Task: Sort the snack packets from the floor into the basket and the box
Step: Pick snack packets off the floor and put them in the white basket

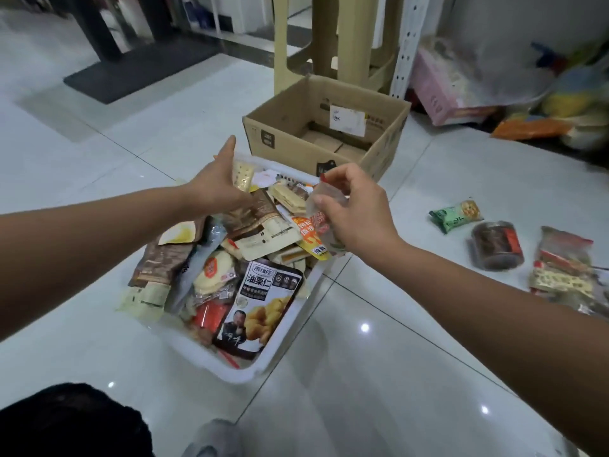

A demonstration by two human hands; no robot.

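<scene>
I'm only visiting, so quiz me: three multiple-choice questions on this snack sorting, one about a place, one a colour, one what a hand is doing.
1. Where does the cardboard box stand?
A) beyond the white basket
B) inside it
C) under it

2. What colour is the small packet on the floor, right of the basket and nearest the box?
A) blue
B) green
C) black

3. What is the right hand doing?
A) lying flat on the floor
B) pinching a clear packet over the basket
C) gripping the box

Answers: 1 A, it sits on the floor past the basket's far end. 2 B, its wrapper is green. 3 B, its fingers curl round the packet above the basket.
</scene>
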